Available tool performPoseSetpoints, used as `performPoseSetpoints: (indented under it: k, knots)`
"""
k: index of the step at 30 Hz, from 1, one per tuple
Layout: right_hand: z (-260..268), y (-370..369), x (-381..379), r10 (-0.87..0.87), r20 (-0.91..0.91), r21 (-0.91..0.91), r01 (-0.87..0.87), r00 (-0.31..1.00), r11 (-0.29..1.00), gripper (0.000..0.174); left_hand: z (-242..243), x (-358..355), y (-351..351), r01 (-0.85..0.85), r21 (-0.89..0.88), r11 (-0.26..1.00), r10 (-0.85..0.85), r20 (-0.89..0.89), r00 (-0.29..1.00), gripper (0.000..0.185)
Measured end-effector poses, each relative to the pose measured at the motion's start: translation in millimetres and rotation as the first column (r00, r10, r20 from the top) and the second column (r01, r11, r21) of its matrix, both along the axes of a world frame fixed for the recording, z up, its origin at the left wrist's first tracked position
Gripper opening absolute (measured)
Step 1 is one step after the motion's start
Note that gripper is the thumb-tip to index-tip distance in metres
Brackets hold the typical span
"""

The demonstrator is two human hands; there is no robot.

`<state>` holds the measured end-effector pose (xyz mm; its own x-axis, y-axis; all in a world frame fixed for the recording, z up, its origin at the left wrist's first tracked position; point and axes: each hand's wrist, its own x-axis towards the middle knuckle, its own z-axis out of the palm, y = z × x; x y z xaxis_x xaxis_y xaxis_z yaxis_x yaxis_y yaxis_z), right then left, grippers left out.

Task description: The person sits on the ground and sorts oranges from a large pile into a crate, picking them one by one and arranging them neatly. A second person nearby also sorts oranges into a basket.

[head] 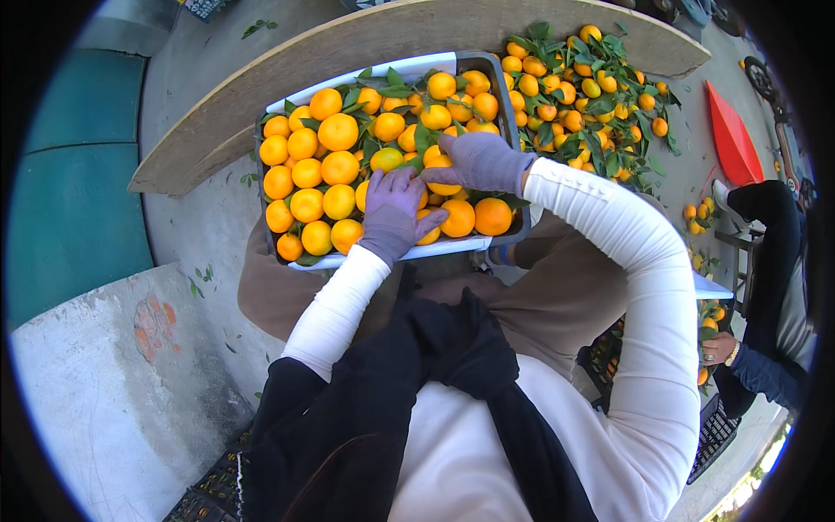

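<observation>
A black plastic crate (507, 111) lined with white sheet stands before me, filled with mandarins (339, 168) and green leaves. My left hand (394, 212), in a purple-grey glove with bare fingertips, lies palm down on the fruit near the crate's front side. Its thumb is spread over a mandarin (427, 230). My right hand (486, 162), gloved alike, reaches in from the right. Between its thumb and fingers is a mandarin (441, 163), partly hidden by the hand. One greener mandarin (387, 159) lies just beyond my left fingers.
A long wooden board (313, 68) stands behind the crate. Loose mandarins with leafy stems (587, 104) are heaped on the floor at right, near a red scoop-like object (732, 140). A co-worker's hand (719, 348) touches fruit at far right. A concrete block (124, 365) is at left.
</observation>
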<state>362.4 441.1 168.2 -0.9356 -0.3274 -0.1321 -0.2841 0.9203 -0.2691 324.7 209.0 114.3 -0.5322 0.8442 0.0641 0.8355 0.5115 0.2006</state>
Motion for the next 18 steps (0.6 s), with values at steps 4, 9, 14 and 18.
performPoseSetpoints:
  k: [4,9,14,18]
  knots:
    - [-32,-7,3,-0.221,0.351,-0.192,0.3,0.91,0.934,0.052,-3,0,-2,-0.01,0.061,0.998,0.009,0.017,1.0,0.076]
    - [-51,-21,16,-0.27,-0.022,-0.046,0.269,0.963,0.962,0.06,-2,0,-3,0.002,0.14,0.99,-0.01,0.053,0.999,0.077]
    - [-48,-32,25,-0.302,0.093,0.053,0.298,0.949,0.953,0.036,2,-1,0,0.039,0.072,0.997,-0.039,-0.005,0.999,0.089]
    - [-35,-31,28,-0.387,0.29,-0.08,0.425,0.875,0.902,0.049,1,5,15,0.059,0.118,0.991,-0.06,0.006,0.998,0.101]
